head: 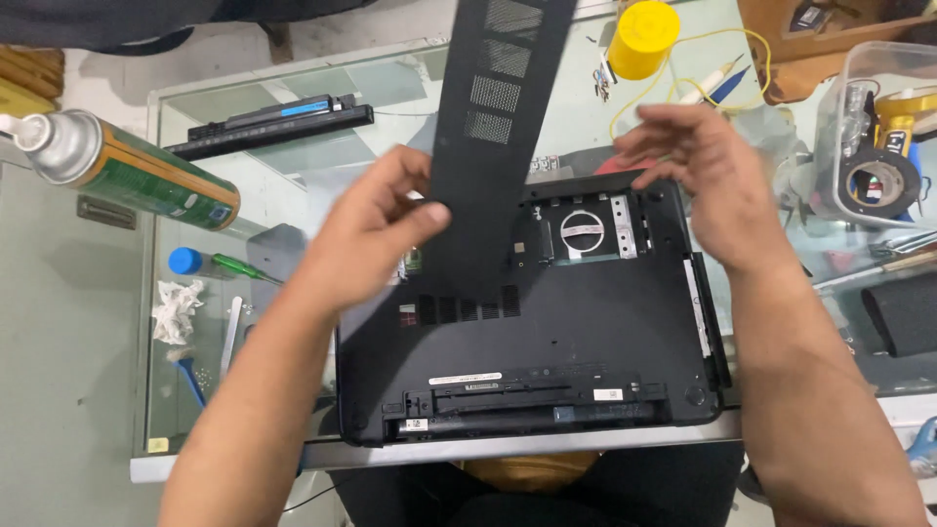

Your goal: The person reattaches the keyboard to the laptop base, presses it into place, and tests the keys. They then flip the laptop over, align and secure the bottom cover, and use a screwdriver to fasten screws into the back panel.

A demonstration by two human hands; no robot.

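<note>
A black laptop (pixel 547 332) lies upside down on the glass surface (pixel 322 83), and I use it as my marker for everything else.

Far to the left of the laptop, a green spray can (pixel 127 171) lies on its side. Closer to the laptop's left edge there is a small screwdriver with a blue cap (pixel 210 263) and a crumpled white tissue (pixel 178 310). Behind the laptop, to the left, a long black battery (pixel 268 125) rests on the glass.

The left hand (pixel 376 234) is over the laptop's left part. Its thumb and fingers pinch the edge of a long black cover panel (pixel 493 137) with little vent holes. The panel is lifted up and off, tilting away from the laptop toward the back.

So the cover is already off. Where it sat, the laptop's inside shows, with a round silver part (pixel 583 232) in the open space. The battery slot along the laptop's near edge looks empty too. The rest of the bottom shell is still on.

The right hand (pixel 717 181) hovers over the laptop's back right corner. Its fingers are loosely spread and it holds nothing.

Behind the laptop stands a yellow cup (pixel 644 37). To the right of the laptop, a roll of black tape (pixel 881 183) sits in a clear tub.
</note>
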